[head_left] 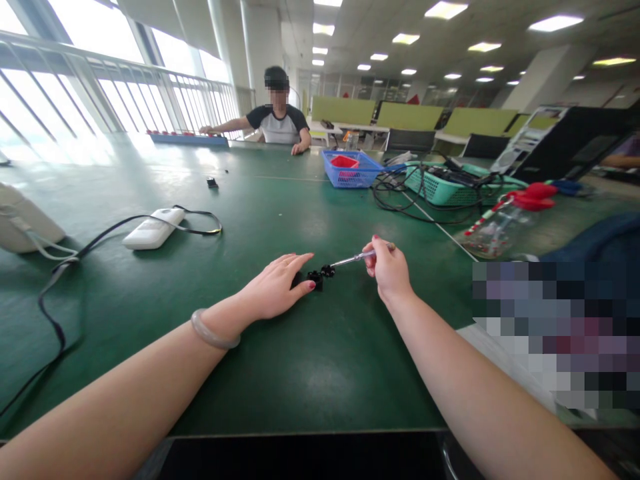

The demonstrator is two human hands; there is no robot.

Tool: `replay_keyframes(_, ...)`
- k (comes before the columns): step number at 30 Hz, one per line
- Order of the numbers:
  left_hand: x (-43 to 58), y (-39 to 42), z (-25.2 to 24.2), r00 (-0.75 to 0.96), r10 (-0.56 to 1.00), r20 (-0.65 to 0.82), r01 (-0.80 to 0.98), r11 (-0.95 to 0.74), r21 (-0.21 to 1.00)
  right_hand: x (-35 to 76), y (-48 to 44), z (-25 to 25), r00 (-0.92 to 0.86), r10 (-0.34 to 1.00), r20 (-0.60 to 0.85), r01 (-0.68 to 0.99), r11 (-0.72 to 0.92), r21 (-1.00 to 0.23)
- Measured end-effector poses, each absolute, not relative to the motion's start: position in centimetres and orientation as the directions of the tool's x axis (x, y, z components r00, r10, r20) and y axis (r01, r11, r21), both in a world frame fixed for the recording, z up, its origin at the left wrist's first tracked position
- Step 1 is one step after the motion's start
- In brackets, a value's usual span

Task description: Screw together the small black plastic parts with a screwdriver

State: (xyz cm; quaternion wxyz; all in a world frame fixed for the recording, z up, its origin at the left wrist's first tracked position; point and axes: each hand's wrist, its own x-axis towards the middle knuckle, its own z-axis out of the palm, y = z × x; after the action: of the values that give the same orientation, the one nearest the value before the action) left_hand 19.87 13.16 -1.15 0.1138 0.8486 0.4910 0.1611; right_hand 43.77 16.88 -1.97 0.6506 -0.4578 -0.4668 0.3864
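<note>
Head view: black part (316,283) on the worktop (320,373), in from the near edge, about midway along it. Left hand (270,288) lies beside it, thumb and forefinger apart around it, presumably to steady it; firmness of grip can't be told. Right hand (389,270): fingers clamped on a slim metal tool (353,259), tip at a small black piece (329,271), likely angled for control. No writing legible.

Small black parts (319,285) lie near, at centre, on the flat green tabletop (320,380); oblong white plastic device (154,230) left; blue rectangular plastic basket (353,178) far, right of centre; teal plastic basket (440,190) to its right; transparent red-topped bottle (493,233) nearer, right.
</note>
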Motion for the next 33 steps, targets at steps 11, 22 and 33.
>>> replay_keyframes(11,24.2,12.3,-1.4,0.505,0.845,0.174,0.782,-0.534,0.322,44.6,17.4,-2.0,0.406,0.874,0.265,-0.122,0.340,-0.933)
replay_keyframes(22,22.9,4.6,-0.2,0.510,0.850,0.133,0.778,-0.522,0.350,44.4,17.0,-1.9,0.402,0.880,0.254,-0.125,0.327,-0.937)
replay_keyframes(33,6.0,0.9,-2.8,0.322,0.926,0.195,0.872,-0.371,0.318,44.1,16.5,-2.0,0.369,0.885,0.285,-0.074,0.334,-0.940)
